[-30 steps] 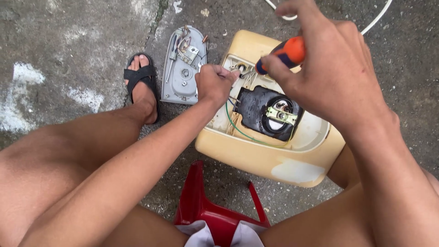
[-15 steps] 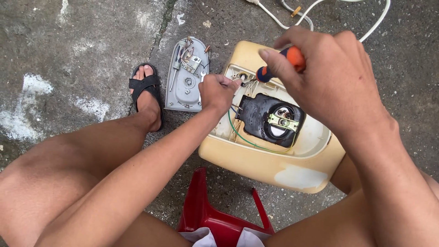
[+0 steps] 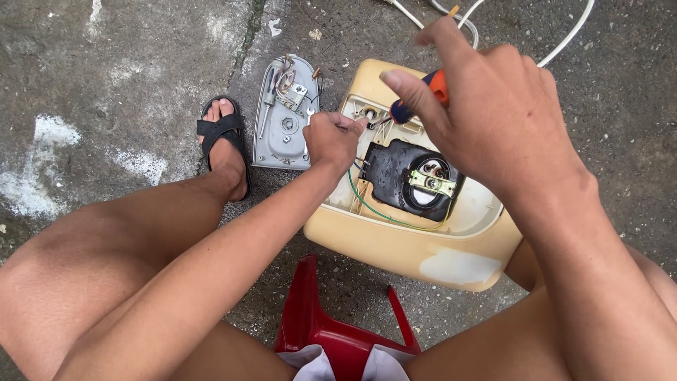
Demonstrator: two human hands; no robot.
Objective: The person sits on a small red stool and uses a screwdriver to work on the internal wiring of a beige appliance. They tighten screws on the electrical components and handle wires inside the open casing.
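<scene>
Two hands work at the far left corner of a cream casing [image 3: 395, 243] lying opened on the concrete. At that corner, the right hand [image 3: 493, 120] is closed round a screwdriver [image 3: 416, 99], its tip apparently on a fastener. The left hand [image 3: 331, 137] pinches a small spanner [image 3: 310, 118] beside it. This looks like loosening a fitting; next calls for steady turning. Left of the casing lies a grey cover plate [image 3: 285, 116], then a sandalled foot [image 3: 224, 141]; a red stool [image 3: 331, 328] sits nearer.

Your screwdriver [image 3: 422, 97], orange and blue handle, tilts tip-down toward the far corner of the opened cream appliance housing [image 3: 451, 264], which lies on concrete, black motor block [image 3: 412, 180] exposed, green wire [image 3: 374, 212] looping beside it.
</scene>
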